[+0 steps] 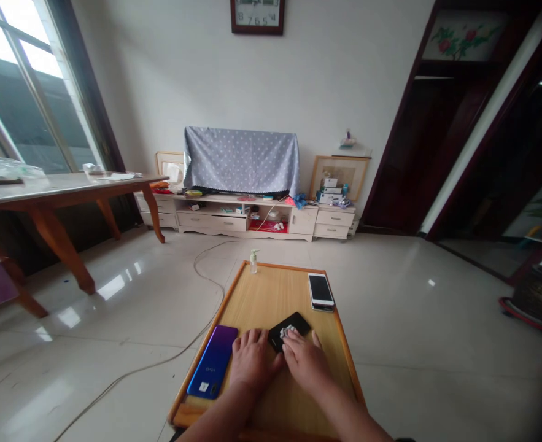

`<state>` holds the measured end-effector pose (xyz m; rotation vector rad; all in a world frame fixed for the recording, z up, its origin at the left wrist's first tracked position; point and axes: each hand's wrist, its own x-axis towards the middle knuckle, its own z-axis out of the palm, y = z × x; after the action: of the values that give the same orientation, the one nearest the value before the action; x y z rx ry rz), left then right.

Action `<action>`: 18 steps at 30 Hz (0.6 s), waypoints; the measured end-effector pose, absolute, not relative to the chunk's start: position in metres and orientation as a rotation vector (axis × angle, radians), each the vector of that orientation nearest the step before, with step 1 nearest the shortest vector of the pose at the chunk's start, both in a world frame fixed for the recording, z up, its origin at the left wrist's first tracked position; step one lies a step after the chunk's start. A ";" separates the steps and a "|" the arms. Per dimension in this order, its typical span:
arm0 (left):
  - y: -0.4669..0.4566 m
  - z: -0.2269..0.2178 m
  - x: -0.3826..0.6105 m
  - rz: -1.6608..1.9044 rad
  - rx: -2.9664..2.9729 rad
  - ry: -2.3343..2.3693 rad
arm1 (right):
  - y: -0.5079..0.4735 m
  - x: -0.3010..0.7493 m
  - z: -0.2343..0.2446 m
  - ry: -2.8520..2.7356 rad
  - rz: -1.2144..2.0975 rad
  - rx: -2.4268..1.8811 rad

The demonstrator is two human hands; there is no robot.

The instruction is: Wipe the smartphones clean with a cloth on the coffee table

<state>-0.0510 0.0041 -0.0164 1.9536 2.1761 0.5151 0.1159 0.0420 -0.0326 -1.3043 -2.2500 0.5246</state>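
Note:
A black phone (pixel 301 321) lies at an angle on the small wooden table (pixel 271 288). My right hand (pixel 306 356) presses a crumpled grey-white cloth (pixel 288 331) onto its dark face, the fingertips closed over the cloth. Beside the phone's lower left corner is my left hand (pixel 253 357), resting on the wood with fingers stretched out and the thumb near the phone's edge. To the left of that hand lies a blue-purple phone (pixel 213 362), back side up. A white phone (pixel 321 290) with a dark screen rests near the table's right edge.
A clear pump bottle (pixel 253 262) stands at the table's far left corner. A cable (pixel 178 353) runs over the tiled floor on the left. Beyond are a larger wooden table (pixel 63 190) and a white TV cabinet (pixel 213 221) with a dotted cloth cover (pixel 242 158) above it.

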 end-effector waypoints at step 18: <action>0.008 -0.011 -0.021 0.333 2.038 2.227 | 0.073 0.205 -0.040 -1.431 0.936 -1.337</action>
<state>-0.0212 0.0080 -0.0108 2.0377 2.2270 0.3327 0.2050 0.0729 -0.0398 -1.3370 -1.4306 0.9360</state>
